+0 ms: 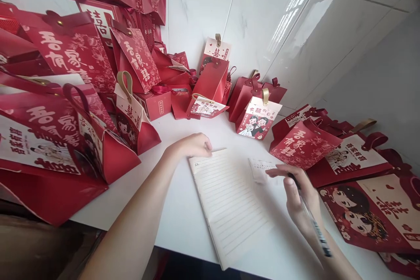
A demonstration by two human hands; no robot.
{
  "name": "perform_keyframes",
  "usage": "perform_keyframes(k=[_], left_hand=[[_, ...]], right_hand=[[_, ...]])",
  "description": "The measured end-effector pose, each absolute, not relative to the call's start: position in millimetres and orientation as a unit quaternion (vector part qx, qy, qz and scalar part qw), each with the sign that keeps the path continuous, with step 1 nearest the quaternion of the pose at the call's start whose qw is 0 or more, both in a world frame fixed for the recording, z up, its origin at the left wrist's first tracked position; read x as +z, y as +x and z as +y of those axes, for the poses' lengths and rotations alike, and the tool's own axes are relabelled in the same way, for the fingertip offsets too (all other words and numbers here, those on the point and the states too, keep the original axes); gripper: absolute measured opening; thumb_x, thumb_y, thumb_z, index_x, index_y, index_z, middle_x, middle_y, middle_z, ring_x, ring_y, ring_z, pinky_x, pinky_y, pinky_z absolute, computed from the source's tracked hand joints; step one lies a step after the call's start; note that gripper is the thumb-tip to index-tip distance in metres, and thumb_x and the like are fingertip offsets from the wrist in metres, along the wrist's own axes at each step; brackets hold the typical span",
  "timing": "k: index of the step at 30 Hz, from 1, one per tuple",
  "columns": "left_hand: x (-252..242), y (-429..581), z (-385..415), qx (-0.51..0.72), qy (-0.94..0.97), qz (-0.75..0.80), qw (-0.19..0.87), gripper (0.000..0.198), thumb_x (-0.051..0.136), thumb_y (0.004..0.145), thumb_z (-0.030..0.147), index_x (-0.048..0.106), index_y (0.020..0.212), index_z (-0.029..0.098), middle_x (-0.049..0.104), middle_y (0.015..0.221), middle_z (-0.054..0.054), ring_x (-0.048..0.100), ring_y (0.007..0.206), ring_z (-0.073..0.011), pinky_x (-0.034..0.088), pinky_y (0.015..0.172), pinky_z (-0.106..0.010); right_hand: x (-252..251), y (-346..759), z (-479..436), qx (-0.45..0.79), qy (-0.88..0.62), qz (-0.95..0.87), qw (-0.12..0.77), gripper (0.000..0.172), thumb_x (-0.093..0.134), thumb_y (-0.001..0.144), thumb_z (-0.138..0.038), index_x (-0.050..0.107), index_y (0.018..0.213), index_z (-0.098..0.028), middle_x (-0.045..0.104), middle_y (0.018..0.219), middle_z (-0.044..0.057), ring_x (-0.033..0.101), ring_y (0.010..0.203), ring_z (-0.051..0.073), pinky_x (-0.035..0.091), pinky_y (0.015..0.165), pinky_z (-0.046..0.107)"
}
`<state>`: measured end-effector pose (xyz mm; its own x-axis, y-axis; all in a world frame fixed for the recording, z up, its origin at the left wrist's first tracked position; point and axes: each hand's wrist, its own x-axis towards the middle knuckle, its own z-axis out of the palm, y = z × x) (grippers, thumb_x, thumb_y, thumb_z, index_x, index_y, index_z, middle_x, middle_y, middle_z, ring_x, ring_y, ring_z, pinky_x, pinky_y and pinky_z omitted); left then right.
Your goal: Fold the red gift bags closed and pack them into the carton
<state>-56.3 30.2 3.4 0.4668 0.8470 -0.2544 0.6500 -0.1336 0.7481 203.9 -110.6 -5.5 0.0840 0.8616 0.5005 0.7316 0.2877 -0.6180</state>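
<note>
A lined notebook (pixel 229 201) lies open on the white table (pixel 177 214). My left hand (pixel 192 145) rests curled on the notebook's top left corner, pressing it down. My right hand (pixel 297 194) is closed round a black pen (pixel 311 218), its fingertips touching a small white paper slip (pixel 260 168) beside the notebook's right edge. The pen's barrel points back toward my wrist.
Many red gift bags and boxes with gold or red handles crowd the table: a large pile at the left (pixel 65 96), several at the back (pixel 257 118), more at the right (pixel 361 183). White tiled walls (pixel 295 17) close the corner.
</note>
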Motion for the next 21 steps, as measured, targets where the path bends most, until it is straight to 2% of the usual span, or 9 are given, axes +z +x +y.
perform_keyframes(k=[2, 3, 6, 9, 12, 21], left_hand=[[1.1, -55.9, 30.9, 0.116, 0.747, 0.499, 0.424, 0.030, 0.068, 0.056, 0.030, 0.067, 0.083, 0.018, 0.070, 0.093, -0.004, 0.065, 0.077, -0.0209, 0.044, 0.056, -0.024], [-0.1, -55.7, 31.4, 0.118, 0.748, 0.497, 0.424, 0.030, 0.067, 0.056, 0.030, 0.066, 0.084, 0.018, 0.070, 0.093, -0.005, 0.065, 0.079, -0.0214, 0.045, 0.058, -0.024], [-2.6, -54.7, 33.6, 0.128, 0.754, 0.489, 0.420, 0.028, 0.064, 0.058, 0.030, 0.065, 0.083, 0.017, 0.069, 0.089, -0.005, 0.065, 0.083, -0.0219, 0.047, 0.066, -0.026], [-3.5, -54.1, 35.5, 0.132, 0.760, 0.480, 0.417, 0.023, 0.062, 0.058, 0.028, 0.064, 0.078, 0.017, 0.068, 0.082, -0.004, 0.064, 0.082, -0.0224, 0.047, 0.071, -0.028], [-3.1, -52.6, 35.3, 0.140, 0.763, 0.474, 0.416, 0.023, 0.061, 0.061, 0.029, 0.064, 0.081, 0.017, 0.068, 0.082, -0.004, 0.064, 0.084, -0.0228, 0.048, 0.075, -0.031], [-7.2, -24.8, 22.1, 0.170, 0.775, 0.413, 0.447, 0.026, 0.058, 0.077, 0.036, 0.063, 0.094, 0.017, 0.069, 0.098, -0.005, 0.063, 0.096, -0.0194, 0.049, 0.085, -0.029]], right_hand=[[-0.2, 176.8, -105.4, 0.194, -0.518, -0.640, 0.533, 0.033, 0.036, 0.094, -0.053, 0.048, 0.101, -0.023, 0.062, 0.078, 0.002, 0.061, 0.072, 0.018, 0.049, 0.070, 0.032], [1.9, 160.9, -101.6, 0.265, -0.493, -0.631, 0.537, 0.032, 0.037, 0.093, -0.053, 0.047, 0.096, -0.022, 0.059, 0.073, 0.000, 0.059, 0.069, 0.017, 0.048, 0.070, 0.032], [3.5, 113.7, -86.9, 0.439, -0.447, -0.592, 0.508, 0.040, 0.036, 0.092, -0.050, 0.047, 0.068, -0.020, 0.048, 0.053, -0.002, 0.048, 0.053, 0.013, 0.041, 0.056, 0.026], [-4.4, 82.1, -72.6, 0.568, -0.422, -0.503, 0.497, 0.045, 0.037, 0.087, -0.049, 0.042, 0.052, -0.020, 0.034, 0.039, -0.005, 0.032, 0.038, 0.009, 0.028, 0.041, 0.022], [-15.9, 74.5, -65.4, 0.596, -0.414, -0.473, 0.499, 0.047, 0.042, 0.081, -0.051, 0.042, 0.047, -0.019, 0.033, 0.038, -0.005, 0.028, 0.035, 0.008, 0.021, 0.038, 0.023], [-20.2, 134.7, -78.4, 0.530, -0.468, -0.517, 0.482, 0.050, 0.041, 0.083, -0.055, 0.048, 0.051, -0.018, 0.035, 0.038, -0.005, 0.031, 0.037, 0.008, 0.024, 0.041, 0.022]])
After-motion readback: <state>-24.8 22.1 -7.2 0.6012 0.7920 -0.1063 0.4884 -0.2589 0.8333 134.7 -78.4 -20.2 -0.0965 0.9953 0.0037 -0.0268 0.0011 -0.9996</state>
